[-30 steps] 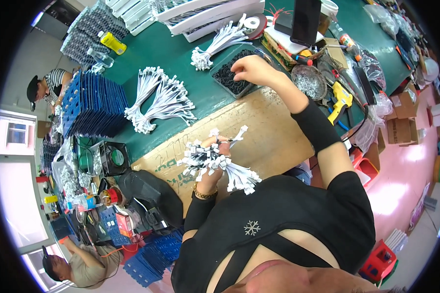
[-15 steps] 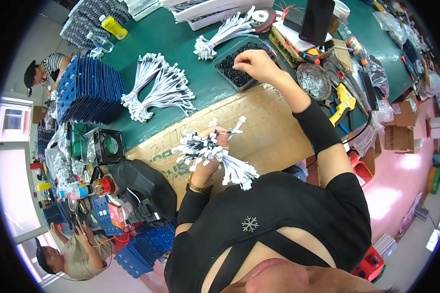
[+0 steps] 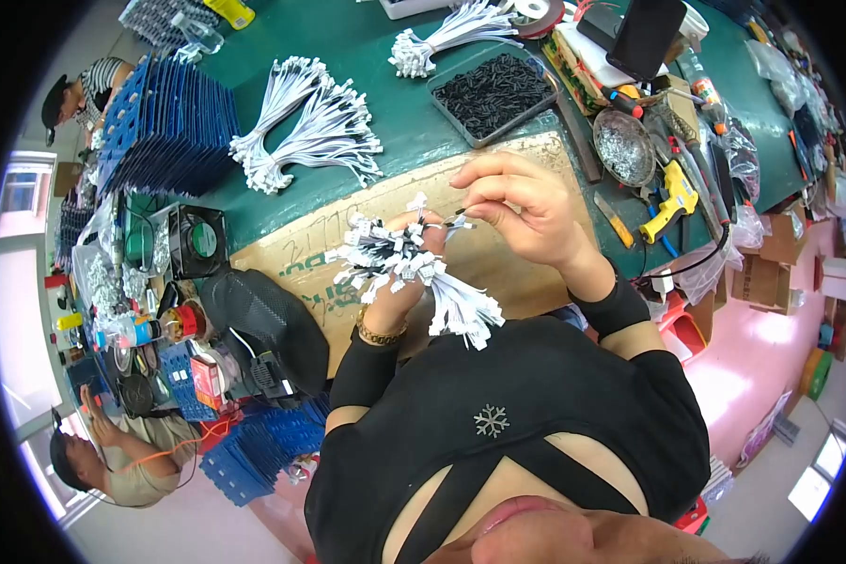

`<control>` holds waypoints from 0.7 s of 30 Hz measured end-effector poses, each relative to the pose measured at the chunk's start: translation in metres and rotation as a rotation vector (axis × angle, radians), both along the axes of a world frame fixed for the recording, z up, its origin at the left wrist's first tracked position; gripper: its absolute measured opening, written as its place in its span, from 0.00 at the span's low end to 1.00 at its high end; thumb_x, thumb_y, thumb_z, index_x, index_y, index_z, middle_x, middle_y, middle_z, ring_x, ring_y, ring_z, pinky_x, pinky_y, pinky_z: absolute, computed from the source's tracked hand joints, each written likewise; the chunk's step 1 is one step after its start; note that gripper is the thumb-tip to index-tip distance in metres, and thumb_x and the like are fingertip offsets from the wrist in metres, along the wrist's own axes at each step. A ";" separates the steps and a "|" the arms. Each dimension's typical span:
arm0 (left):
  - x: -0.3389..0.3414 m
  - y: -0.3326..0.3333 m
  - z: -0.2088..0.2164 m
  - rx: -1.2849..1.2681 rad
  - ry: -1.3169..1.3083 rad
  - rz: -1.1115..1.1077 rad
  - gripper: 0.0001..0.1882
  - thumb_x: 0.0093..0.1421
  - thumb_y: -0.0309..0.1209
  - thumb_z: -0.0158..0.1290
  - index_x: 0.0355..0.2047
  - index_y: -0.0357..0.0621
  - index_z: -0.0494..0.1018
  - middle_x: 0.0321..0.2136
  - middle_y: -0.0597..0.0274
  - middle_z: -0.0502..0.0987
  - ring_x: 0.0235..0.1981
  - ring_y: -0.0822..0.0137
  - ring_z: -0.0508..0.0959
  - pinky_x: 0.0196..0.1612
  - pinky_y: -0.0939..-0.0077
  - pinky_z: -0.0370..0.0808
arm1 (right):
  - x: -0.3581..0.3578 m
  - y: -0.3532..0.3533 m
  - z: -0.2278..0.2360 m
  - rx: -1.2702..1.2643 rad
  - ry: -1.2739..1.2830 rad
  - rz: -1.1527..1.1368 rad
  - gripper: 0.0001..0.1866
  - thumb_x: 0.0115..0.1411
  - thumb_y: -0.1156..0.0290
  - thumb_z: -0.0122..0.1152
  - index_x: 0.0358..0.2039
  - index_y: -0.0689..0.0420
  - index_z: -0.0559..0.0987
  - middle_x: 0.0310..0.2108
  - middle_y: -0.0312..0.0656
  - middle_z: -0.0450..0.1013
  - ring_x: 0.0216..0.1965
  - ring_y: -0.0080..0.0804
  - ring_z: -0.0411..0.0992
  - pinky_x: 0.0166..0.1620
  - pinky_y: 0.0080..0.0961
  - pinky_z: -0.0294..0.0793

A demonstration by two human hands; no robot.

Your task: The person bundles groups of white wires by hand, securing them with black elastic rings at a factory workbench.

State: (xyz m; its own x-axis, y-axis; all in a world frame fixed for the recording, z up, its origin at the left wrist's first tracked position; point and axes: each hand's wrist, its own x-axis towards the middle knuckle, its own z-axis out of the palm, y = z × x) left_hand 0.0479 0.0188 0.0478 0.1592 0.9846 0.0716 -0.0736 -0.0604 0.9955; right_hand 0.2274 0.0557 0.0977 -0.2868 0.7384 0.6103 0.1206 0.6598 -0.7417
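My left hand (image 3: 397,299) is closed around a bunch of thin white cables (image 3: 461,308) with small white plugs; many short black pieces show among their ends. One or two cable ends (image 3: 449,224) stick out to the right of the bunch. There my right hand (image 3: 539,224) holds its thumb and a finger close together at a cable end. Whatever is between those fingertips is too small to make out. Beyond the hands, a shallow clear tray (image 3: 479,141) holds many short black tubes (image 3: 493,92).
Below my hands lies a cardboard sheet (image 3: 301,249) on the green table. Two cable bundles (image 3: 315,132) rest at the left, another (image 3: 451,38) behind the tray. Rightward are a metal bowl (image 3: 623,148), a yellow glue gun (image 3: 672,199) and a cutter knife (image 3: 614,221). Blue panels (image 3: 164,127) stand far left.
My right hand has come from the black tubes in the tray back toward me, to the cable ends at my left hand. The left hand still holds the bunch. The view has shifted slightly.
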 end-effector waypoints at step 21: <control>0.000 -0.001 -0.001 0.006 -0.015 0.008 0.06 0.58 0.29 0.53 0.33 0.41 0.71 0.16 0.70 0.69 0.16 0.81 0.66 0.19 0.88 0.60 | 0.001 0.008 0.002 0.205 -0.113 0.044 0.07 0.46 0.78 0.64 0.27 0.59 0.76 0.31 0.40 0.75 0.32 0.35 0.72 0.37 0.27 0.70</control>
